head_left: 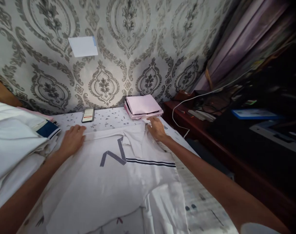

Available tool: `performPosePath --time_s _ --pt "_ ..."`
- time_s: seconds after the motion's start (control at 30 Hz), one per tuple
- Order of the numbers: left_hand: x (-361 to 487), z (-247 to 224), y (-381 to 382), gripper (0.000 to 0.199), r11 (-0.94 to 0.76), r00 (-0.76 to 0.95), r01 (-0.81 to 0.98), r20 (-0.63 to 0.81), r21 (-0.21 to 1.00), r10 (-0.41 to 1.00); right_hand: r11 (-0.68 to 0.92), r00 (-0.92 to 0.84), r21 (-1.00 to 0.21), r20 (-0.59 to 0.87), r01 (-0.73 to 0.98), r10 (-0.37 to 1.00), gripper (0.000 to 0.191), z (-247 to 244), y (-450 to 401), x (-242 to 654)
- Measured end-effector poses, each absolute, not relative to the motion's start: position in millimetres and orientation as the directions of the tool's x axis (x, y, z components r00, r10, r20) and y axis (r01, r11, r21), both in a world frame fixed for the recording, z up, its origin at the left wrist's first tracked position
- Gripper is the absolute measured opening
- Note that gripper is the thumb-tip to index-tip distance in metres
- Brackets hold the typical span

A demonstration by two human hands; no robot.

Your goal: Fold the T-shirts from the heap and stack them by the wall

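A white shirt (pixel 94 188) with dark stripes and a zigzag striped mark lies spread on the bed, its collar (pixel 135 139) folded loosely near the top right. At the shirt's upper left edge, my left hand (pixel 73 139) is closed on the fabric with bent fingers; the fingertips are partly hidden. My right hand (pixel 157 128) pinches the upper right part of the same shirt, just in front of a pink folded stack (pixel 144 104). A sleeve (pixel 165 208) trails toward me at the lower right.
White clothes (pixel 14 139) are heaped at the left. A phone (pixel 88 115) rests on the patterned bedsheet (pixel 107 113) near the wall. To the right stands a dark red desk (pixel 173 109) with a white cable (pixel 173 113) hanging over its edge. Paper (pixel 83 46) is on the wall.
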State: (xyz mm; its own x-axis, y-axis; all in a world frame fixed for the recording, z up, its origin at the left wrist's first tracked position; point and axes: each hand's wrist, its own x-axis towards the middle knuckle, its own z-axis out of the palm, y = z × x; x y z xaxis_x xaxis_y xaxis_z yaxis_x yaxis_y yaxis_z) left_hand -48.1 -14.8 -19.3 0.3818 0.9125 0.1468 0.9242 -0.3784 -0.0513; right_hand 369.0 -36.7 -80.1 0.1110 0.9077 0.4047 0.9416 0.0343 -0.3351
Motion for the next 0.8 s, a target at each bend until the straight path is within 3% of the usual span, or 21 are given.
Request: performPosePath --time_s 0.1,0.17,0.27,0.43,0.53,0.63,0.8 --pt "8 -21 -39 0.032 -0.668 0.667 0.716 0.082 0.202 0.740 0.281 -0.105 -0.352 0.444 0.893 0.890 0.033 -77 -49 347" --pt "48 -25 -52 0.032 -0.742 0.748 0.646 0.046 0.180 0.663 0.357 -0.194 -0.395 0.396 0.846 0.897 0.031 -80 -51 335" --pt "87 -29 -62 0.027 -0.715 0.716 0.695 0.018 0.080 0.698 0.332 -0.192 -0.443 0.331 0.833 0.924 0.029 -89 -49 329" --pt "77 -18 -77 0.022 -0.650 0.642 0.749 0.104 0.128 0.760 0.315 -0.184 -0.459 0.308 0.830 0.933 0.031 -97 -43 340" --pt "61 -11 -87 0.018 -0.659 0.662 0.741 0.020 0.127 0.749 0.320 -0.188 -0.465 0.309 0.825 0.932 0.034 -98 -40 343" --pt "49 -11 -89 0.015 -0.630 0.654 0.749 -0.075 0.207 0.753 0.292 -0.144 -0.484 0.319 0.825 0.937 0.040 -95 -44 340" --pt "27 -15 -70 0.024 -0.543 0.568 0.767 0.032 0.341 0.823 0.350 -0.171 -0.439 0.396 0.828 0.902 0.029 -75 -90 321"
